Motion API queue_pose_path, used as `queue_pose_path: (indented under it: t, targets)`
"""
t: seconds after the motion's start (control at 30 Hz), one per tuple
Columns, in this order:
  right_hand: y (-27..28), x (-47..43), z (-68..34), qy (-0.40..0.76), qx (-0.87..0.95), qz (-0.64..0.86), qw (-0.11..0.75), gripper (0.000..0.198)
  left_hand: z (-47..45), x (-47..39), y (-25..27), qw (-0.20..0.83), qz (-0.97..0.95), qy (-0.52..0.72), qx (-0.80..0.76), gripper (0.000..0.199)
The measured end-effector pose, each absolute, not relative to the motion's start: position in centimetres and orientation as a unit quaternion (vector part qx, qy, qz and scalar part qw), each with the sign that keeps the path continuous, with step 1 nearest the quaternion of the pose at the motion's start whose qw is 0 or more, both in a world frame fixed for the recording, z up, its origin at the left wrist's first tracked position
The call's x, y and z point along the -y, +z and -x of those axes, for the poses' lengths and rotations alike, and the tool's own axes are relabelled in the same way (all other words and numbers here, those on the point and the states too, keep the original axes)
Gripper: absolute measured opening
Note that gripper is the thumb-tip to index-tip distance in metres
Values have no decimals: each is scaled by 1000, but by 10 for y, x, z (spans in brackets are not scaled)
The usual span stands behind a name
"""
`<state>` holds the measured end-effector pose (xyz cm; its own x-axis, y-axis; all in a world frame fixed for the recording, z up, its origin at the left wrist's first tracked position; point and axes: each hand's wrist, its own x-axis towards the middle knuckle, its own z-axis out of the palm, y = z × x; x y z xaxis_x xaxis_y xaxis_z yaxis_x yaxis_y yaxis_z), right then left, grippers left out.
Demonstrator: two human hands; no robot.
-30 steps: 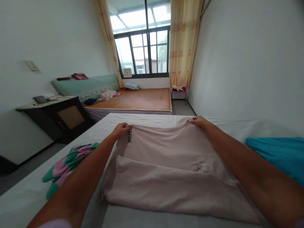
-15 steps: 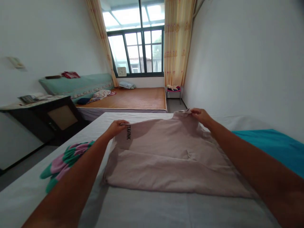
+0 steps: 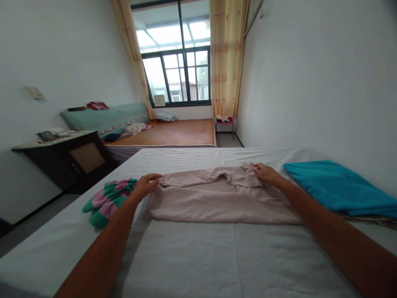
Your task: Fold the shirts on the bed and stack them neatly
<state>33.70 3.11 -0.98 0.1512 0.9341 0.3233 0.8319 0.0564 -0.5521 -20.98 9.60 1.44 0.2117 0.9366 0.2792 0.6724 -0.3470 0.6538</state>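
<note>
A pinkish-beige shirt (image 3: 198,205) lies across the white-sheeted bed in front of me, its far part folded over toward me into a long strip. At the shirt's far left corner, my left hand (image 3: 145,186) is closed with its fingertips on the fabric. My right hand (image 3: 267,174) pinches bunched cloth at the far right, where the shirt is rumpled. Part of the shirt's right end is hidden behind my right forearm. Beside my left arm lies a pink and green cloth item (image 3: 108,200), partly covered by that arm.
A folded blue cloth (image 3: 341,184) lies at the right on the white sheet (image 3: 192,256). Beyond stand a second bed with a brown mat (image 3: 182,132), a dark cabinet (image 3: 87,159) at left and a small stool (image 3: 225,122) by the curtain.
Both hands have brought the shirt's far edge down and toward me, folding it over. The lettering at its left no longer shows. My view has tilted up slightly.
</note>
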Motion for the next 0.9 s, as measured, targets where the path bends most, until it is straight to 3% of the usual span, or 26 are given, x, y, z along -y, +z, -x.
queue_pose_path:
  t: [0.1,0.3,0.5,0.63,0.7,0.8,0.9]
  targets:
    - [-24,-27,-312,52,696,621,357,40,193,-89,5,186,-710,376,-566,41]
    - [-47,-14,-324,-17,623,645,442,32,200,-74,-8,135,-689,390,-596,36]
    - [-68,-18,-346,-26,647,672,361,31,215,-40,17,129,-733,102,-660,50]
    - [-51,-11,-319,-161,690,615,345,31,210,-9,33,101,-732,-33,-673,36]
    - [-39,-1,-296,-147,726,584,332,30,211,5,34,145,-719,-63,-677,30]
    - [-31,15,-260,-39,796,525,298,28,217,18,28,223,-708,-12,-670,24]
    - [-34,24,-238,33,828,499,254,32,225,19,22,255,-695,166,-652,24]
